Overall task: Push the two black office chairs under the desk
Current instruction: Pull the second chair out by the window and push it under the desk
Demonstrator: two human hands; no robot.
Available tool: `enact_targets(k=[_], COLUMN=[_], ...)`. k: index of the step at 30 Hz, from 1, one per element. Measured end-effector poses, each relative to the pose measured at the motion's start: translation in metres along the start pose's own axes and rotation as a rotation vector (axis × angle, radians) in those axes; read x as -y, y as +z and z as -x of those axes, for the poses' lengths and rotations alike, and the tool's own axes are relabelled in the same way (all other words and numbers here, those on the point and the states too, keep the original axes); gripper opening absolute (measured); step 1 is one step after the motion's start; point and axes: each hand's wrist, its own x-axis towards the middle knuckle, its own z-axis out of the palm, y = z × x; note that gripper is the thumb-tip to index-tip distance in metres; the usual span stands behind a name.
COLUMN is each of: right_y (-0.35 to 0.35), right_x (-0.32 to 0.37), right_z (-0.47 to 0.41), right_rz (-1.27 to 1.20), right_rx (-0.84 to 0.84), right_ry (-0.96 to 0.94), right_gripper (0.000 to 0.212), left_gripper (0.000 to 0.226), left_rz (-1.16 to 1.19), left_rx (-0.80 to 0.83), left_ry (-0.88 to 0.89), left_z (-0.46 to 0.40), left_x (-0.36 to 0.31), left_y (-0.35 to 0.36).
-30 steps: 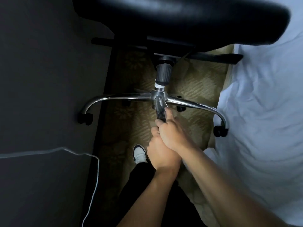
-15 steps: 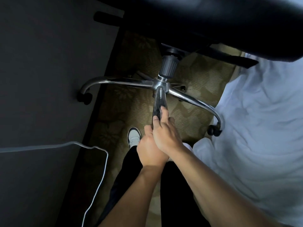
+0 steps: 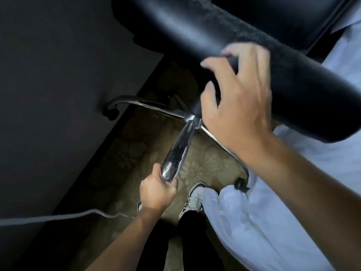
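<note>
Gripping chrome leg (image 3: 176, 153): left hand (image 3: 156, 190) | right hand (image 3: 237, 106) spread near chair seat (image 3: 254, 55)

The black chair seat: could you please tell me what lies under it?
Under the black chair seat shows the chrome star base on patterned carpet. The left hand grips one leg's end. The right hand covers the centre column; farther legs are hidden.

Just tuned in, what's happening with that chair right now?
A person is handling one black leather office chair, which is tilted over patterned carpet beside white bedding. The left hand grips the end of one chrome base leg. The right hand is open, fingers spread, up by the seat edge; it is blurred, so contact is unclear. A white cable lies at left.
</note>
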Motion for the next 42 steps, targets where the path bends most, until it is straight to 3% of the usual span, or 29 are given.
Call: enact_targets(k=[3, 7, 9, 12, 16, 22, 25, 33, 38, 42], right_y=[0.009, 0.031, 0.036, 0.035, 0.037, 0.044, 0.037, 0.014, 0.012, 0.004], right_x=[0.005, 0.003, 0.005, 0.016, 0.032, 0.061, 0.079, 0.114, 0.141, 0.159], right_z=[-0.021, 0.003, 0.011, 0.014, 0.039, 0.102, 0.128, 0.171, 0.205, 0.234], right_rz=[0.191, 0.356, 0.372, 0.29, 0.268, 0.293, 0.287, 0.285, 0.307, 0.192], right_rx=[-0.041, 0.287, 0.316, 0.233, 0.243, 0.243, 0.308, 0.59, 0.779, 1.028], right_ry=[-0.064, -0.076, -0.092, -0.037, -0.06, -0.107, -0.098, -0.074, -0.109, -0.168], right_gripper=[0.032, 0.061, 0.072, 0.072, 0.072, 0.071, 0.071, 0.077, 0.084, 0.077], left_gripper=[0.034, 0.033, 0.032, 0.033, 0.035, 0.039, 0.063, 0.036, 0.032, 0.028], left_rz=[0.042, 0.05, 0.069, 0.092, 0.106, -0.001, -0.114, 0.158, 0.214, 0.216], left_rx=[-0.014, -0.032, -0.031, -0.023, 0.003, 0.215, 0.258, 0.065, 0.004, -0.042], left_ry=[-0.004, 0.019, 0.043, 0.053, 0.052, 0.034, 0.031, 0.166, 0.151, 0.088], left_z=[0.008, 0.012, 0.011, 0.015, 0.02, 0.037, 0.058, 0.108, 0.149, 0.186], left_x=[0.023, 0.044, 0.05, 0.064, 0.082, 0.119, 0.128, 0.09, 0.08, 0.088], left_y=[0.006, 0.014, 0.018, 0.02, 0.027, 0.023, -0.004, -0.124, -0.165, -0.175])
